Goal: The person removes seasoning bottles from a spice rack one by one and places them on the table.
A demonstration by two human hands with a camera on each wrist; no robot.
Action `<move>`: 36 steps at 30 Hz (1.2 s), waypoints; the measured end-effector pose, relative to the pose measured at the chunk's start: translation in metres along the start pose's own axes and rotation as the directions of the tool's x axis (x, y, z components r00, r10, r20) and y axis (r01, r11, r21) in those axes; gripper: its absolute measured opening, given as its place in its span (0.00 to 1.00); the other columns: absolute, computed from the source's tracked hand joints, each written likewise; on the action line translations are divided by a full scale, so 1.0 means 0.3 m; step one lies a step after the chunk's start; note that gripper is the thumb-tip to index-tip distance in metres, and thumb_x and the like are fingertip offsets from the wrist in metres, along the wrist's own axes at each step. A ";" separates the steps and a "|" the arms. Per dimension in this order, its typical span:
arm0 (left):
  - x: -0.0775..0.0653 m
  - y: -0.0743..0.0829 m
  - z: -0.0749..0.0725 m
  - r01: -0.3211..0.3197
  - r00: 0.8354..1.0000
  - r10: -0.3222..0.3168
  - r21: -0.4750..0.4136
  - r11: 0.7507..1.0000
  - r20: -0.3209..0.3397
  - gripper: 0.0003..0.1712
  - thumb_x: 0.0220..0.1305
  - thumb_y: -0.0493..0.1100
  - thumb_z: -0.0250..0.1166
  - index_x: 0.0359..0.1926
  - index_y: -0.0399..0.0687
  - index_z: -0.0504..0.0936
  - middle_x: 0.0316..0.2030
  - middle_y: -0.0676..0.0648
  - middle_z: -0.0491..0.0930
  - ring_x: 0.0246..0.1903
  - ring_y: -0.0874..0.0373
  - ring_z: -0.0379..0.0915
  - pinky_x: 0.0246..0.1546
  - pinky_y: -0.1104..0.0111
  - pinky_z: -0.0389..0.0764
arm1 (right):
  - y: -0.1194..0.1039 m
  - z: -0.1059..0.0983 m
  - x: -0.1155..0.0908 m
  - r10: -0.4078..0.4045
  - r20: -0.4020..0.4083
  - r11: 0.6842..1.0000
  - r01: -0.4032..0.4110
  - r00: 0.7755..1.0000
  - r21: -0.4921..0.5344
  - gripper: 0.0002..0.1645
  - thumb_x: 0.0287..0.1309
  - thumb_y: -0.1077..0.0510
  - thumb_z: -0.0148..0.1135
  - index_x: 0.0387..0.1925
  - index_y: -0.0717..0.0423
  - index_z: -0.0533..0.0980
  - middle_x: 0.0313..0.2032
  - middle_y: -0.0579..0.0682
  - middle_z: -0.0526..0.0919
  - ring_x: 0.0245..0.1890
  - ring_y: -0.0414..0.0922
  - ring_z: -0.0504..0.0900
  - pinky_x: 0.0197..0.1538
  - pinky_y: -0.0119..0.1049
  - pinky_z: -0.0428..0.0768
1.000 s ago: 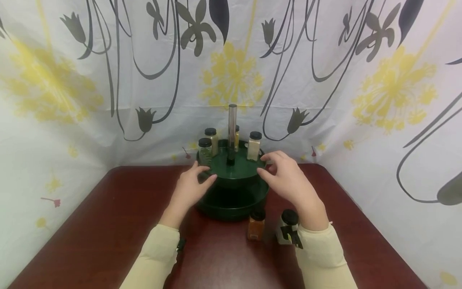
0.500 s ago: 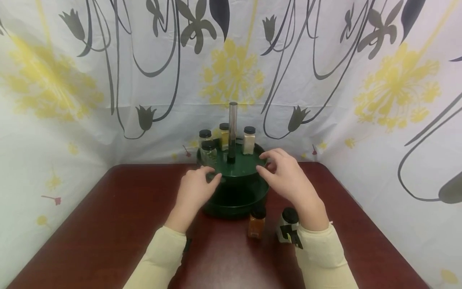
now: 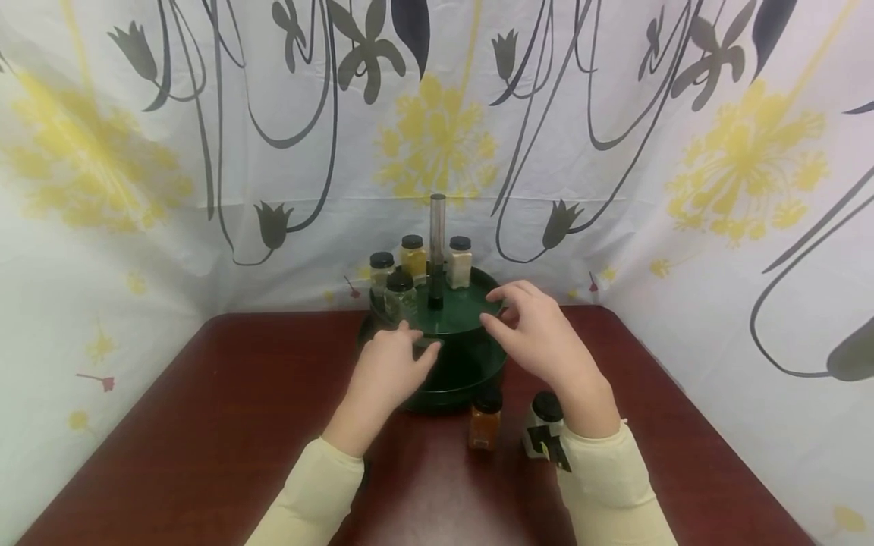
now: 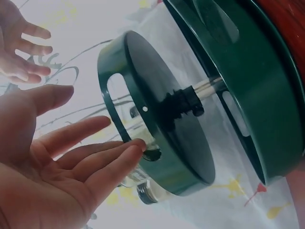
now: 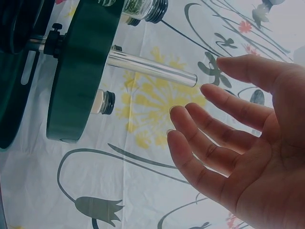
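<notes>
Over there a person leans two bare hands toward a two-tiered, dark green round stand on a reddish-brown table (image 3: 171, 417). Take its shiny metal post (image 3: 438, 227) as the dial's centre, six o'clock nearest the person. The left hand (image 3: 392, 371) has its fingers loosely extended, gripping nothing, the tips at the wall of the green upper tray (image 3: 460, 312) around seven o'clock; they seem to touch it beside an oblong slot. The right hand (image 3: 542, 337) is relaxed too, fingers gently bent and holding nothing, just beside the rim near three; its own wrist view shows a gap.

Four black-lidded glass jars stand upright on that tray: one of green flakes (image 3: 400, 303) at seven, one of pale contents (image 3: 381, 277) between nine and ten, one of yellow powder (image 3: 413, 262) at eleven, one of cream-coloured powder (image 3: 460, 265) at one. The wider green lower tray (image 3: 444, 402) sits beneath.

On the tabletop, an orange-filled glass jar with a black lid (image 3: 485, 428) stands between five and six, and a pale jar with a black label (image 3: 535, 434) at five, near the right sleeve (image 3: 608, 470).
</notes>
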State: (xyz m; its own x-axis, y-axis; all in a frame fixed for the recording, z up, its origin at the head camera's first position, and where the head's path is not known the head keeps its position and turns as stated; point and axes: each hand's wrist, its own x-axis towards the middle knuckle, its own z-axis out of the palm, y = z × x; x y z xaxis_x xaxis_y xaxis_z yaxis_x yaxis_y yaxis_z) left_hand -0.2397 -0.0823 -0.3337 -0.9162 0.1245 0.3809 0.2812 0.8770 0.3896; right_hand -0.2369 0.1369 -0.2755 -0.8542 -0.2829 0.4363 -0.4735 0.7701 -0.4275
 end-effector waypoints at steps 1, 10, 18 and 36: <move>-0.003 0.006 0.001 -0.002 1.000 0.002 0.011 1.000 0.005 0.27 0.66 0.61 0.58 0.53 0.47 0.84 0.59 0.37 0.73 0.36 0.50 0.83 0.40 0.55 0.83 | -0.001 0.000 0.000 -0.002 0.000 1.000 0.002 1.000 -0.001 0.18 0.62 0.48 0.62 0.51 0.48 0.76 0.50 0.44 0.74 0.39 0.40 0.77 0.40 0.42 0.80; -0.015 0.054 0.012 -0.105 0.989 0.101 0.026 0.994 0.111 0.30 0.67 0.61 0.55 0.58 0.46 0.80 0.63 0.36 0.68 0.36 0.48 0.82 0.39 0.56 0.83 | -0.009 -0.005 -0.004 0.002 0.007 1.000 -0.002 1.000 0.004 0.18 0.62 0.47 0.62 0.51 0.47 0.75 0.50 0.44 0.74 0.38 0.40 0.77 0.39 0.42 0.81; -0.027 0.070 0.022 -0.145 0.956 0.192 -0.212 0.966 0.223 0.31 0.68 0.62 0.55 0.63 0.48 0.75 0.70 0.39 0.57 0.55 0.50 0.72 0.53 0.55 0.76 | -0.031 -0.001 -0.008 -0.010 0.013 1.000 0.010 1.000 0.001 0.18 0.62 0.47 0.62 0.51 0.47 0.75 0.51 0.43 0.74 0.39 0.40 0.77 0.38 0.41 0.81; 0.033 -0.114 -0.032 0.045 0.991 -0.087 -0.360 0.932 -0.103 0.10 0.66 0.54 0.60 0.35 0.56 0.83 0.36 0.55 0.80 0.34 0.59 0.75 0.37 0.59 0.78 | -0.140 0.042 0.088 -0.052 0.092 0.993 0.062 0.994 -0.100 0.31 0.61 0.42 0.61 0.64 0.45 0.68 0.69 0.49 0.55 0.40 0.44 0.78 0.41 0.44 0.80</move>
State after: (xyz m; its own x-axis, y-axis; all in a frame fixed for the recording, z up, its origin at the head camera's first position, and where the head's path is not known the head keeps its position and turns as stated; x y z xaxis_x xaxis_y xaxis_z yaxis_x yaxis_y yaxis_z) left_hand -0.2557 -0.1157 -0.3352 -0.9029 -0.0007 0.4299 0.3240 0.6561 0.6816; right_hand -0.2421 0.0897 -0.2561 -0.8443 -0.3742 0.3835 -0.5013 0.8045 -0.3186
